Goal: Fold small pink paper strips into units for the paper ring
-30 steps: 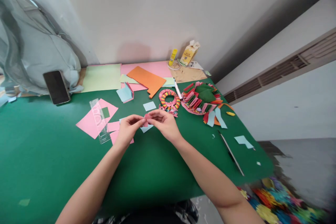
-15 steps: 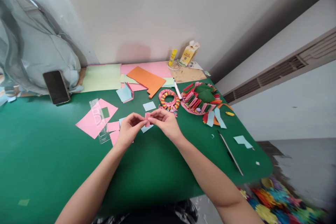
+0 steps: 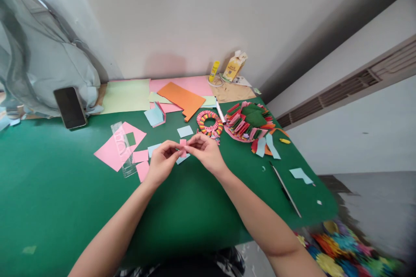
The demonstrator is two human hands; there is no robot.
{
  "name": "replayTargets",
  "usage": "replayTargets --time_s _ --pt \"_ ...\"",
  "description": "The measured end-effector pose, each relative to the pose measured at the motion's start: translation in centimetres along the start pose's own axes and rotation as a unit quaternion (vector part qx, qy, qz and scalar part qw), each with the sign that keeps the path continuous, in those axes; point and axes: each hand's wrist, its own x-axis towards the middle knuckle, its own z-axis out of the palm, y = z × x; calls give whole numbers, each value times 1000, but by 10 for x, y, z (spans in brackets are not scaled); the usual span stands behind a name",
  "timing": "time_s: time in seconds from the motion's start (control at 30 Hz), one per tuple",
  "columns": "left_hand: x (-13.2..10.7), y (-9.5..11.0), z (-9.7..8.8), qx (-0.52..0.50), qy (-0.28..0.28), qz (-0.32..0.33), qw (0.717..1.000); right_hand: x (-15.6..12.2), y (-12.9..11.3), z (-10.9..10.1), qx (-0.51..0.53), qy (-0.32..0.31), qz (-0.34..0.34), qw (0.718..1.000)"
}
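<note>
Matte green table top (image 3: 65, 190), flat & smooth. Soft grey fabric backpack (image 3: 42, 65) slumped at far left, w/ a glossy black phone (image 3: 69, 107) just in front. Flat pink sheet (image 3: 108, 151) under a clear plastic ruler (image 3: 121, 149). Fan-shaped heap of folded paper bits (image 3: 248, 121), multi-colour; beside it a round striped paper ring (image 3: 209, 123). Left hand (image 3: 160, 164) & right hand (image 3: 206, 153) meet just above the table centre, fingertips of both pinched shut on a small pink paper bit (image 3: 183, 147), rectangular, creased. Vs 0.5 s ago: left hand has slid a little right, uncovering more of the pale blue scrap (image 3: 154, 149); the pink paper bit is about where it was.
</note>
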Motion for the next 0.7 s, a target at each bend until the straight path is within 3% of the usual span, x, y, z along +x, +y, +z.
replayTargets --time_s 0.23,0.43,0.6,0.7 --pt "-1 -7 0 50 -12 103 993 0 -2 -1 -7 -7 9 1000" --pt "-1 -7 0 94 -2 139 986 1 -1 -1 -14 -5 -20 1000" --pt "-1 -8 0 105 9 139 985 0 0 0 8 -16 -26 1000" --pt "-1 -7 0 73 11 90 993 0 1 0 6 -15 -27 999"
